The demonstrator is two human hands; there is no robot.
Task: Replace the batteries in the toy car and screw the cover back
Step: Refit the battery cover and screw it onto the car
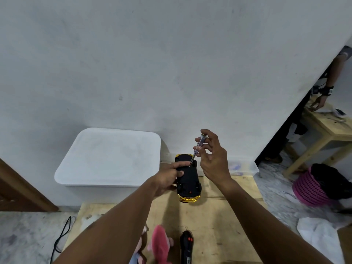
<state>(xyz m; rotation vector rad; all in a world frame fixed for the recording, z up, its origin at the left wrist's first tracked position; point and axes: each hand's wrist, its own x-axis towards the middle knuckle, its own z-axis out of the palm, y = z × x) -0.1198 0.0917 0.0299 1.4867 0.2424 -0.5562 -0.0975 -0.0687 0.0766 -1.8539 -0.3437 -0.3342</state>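
On the wooden surface [219, 216], the toy car [187, 178] lies belly-up, gripped by the left hand [167, 178] while the right hand [211, 155] pinches a screwdriver [197, 147] at its underside, apparently working the cover screw; battery status unseen
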